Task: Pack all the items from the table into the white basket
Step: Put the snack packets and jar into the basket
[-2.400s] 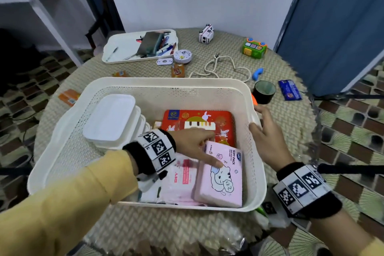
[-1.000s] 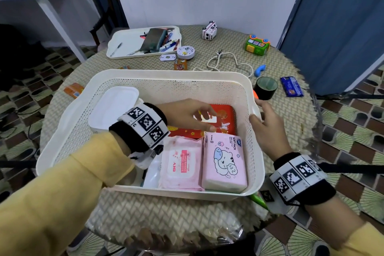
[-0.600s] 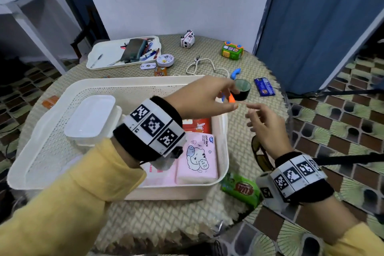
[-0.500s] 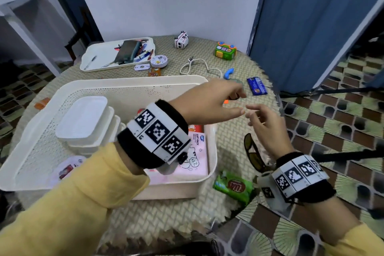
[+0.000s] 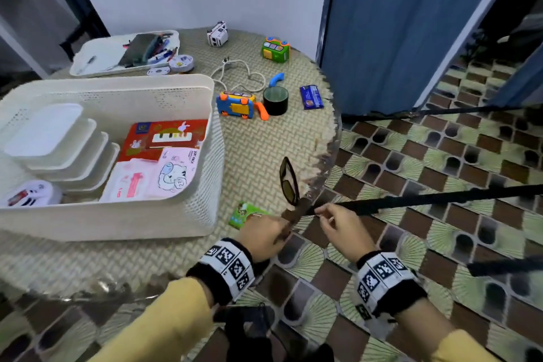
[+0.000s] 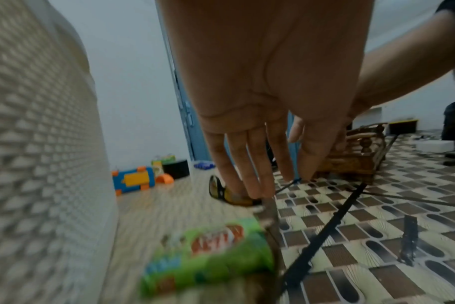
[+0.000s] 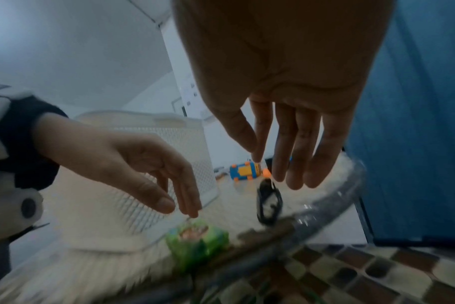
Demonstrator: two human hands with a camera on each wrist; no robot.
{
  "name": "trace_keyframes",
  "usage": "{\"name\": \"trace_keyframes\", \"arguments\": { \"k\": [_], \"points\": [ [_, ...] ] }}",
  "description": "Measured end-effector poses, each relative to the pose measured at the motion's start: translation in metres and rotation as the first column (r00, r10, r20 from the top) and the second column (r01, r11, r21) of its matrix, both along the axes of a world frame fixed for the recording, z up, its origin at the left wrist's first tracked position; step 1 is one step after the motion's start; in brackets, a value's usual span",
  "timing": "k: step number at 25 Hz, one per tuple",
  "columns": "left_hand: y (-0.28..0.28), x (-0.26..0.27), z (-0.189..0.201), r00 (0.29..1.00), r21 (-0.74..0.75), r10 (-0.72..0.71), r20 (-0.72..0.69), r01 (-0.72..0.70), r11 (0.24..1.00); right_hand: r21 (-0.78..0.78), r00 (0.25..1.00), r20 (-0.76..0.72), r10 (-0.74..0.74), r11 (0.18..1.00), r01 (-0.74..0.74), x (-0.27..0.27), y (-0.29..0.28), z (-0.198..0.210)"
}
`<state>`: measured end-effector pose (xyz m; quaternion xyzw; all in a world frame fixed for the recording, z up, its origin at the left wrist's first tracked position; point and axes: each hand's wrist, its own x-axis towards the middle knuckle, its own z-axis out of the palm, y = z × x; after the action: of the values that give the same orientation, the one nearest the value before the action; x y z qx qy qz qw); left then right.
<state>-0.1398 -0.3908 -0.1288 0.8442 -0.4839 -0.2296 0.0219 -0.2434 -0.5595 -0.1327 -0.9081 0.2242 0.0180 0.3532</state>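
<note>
- Left hand point(image 5: 266, 236) hovers over the table edge, fingers loosely extended, holding nothing
- Right hand point(image 5: 342, 226) beside it, off the edge, fingers straight and relaxed, empty
- Green snack packet point(image 5: 245, 214) just under the left fingertips
- Sunglasses point(image 5: 288, 182) just beyond both hands, at the edge
- White basket point(image 5: 202, 156) left of the left hand, partly packed
- Toy car point(image 5: 236, 104) and black tape roll point(image 5: 275, 100) further out

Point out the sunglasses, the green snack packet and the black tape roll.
sunglasses point(image 5: 288, 182): head view, on the dark lens.
green snack packet point(image 6: 210, 259): left wrist view, on the wrapper's front.
black tape roll point(image 5: 275, 101): head view, on the outer side.
</note>
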Motion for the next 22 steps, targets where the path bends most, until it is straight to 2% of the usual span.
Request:
{"name": "trace_keyframes", "arguments": {
  "k": [3,5,9,12,15,18,22],
  "points": [
    [-0.005,-0.045,-0.043,0.990,0.032,0.104,-0.091,-0.101,0.994,-0.052,0.982,-0.169,0.088,0.994,-0.098,-0.041,-0.015,-0.036],
    [-0.007,-0.067,-0.061,0.970,0.044,0.188,-0.155,-0.183,0.982,-0.027,0.963,-0.244,0.117,0.991,-0.127,-0.062,-0.024,-0.055],
    [-0.020,-0.087,-0.080,0.912,0.057,0.296,-0.282,-0.292,0.955,0.015,0.932,-0.342,0.124,0.992,-0.127,-0.086,-0.042,-0.076],
    [-0.044,-0.090,-0.087,0.897,0.084,0.299,-0.324,-0.288,0.954,0.019,0.910,-0.392,0.137,0.990,-0.141,-0.088,-0.060,-0.083],
    [-0.078,-0.084,-0.094,0.890,0.097,0.276,-0.362,-0.258,0.961,0.036,0.885,-0.436,0.163,0.986,-0.164,-0.078,-0.088,-0.086],
    [-0.119,-0.066,-0.094,0.900,0.073,0.276,-0.336,-0.268,0.961,0.019,0.899,-0.406,0.164,0.985,-0.171,-0.052,-0.126,-0.085],
    [-0.176,-0.014,-0.085,0.902,-0.085,0.335,-0.273,-0.369,0.925,-0.040,0.899,-0.397,0.183,0.976,-0.216,0.010,-0.184,-0.082]
  ]
}}
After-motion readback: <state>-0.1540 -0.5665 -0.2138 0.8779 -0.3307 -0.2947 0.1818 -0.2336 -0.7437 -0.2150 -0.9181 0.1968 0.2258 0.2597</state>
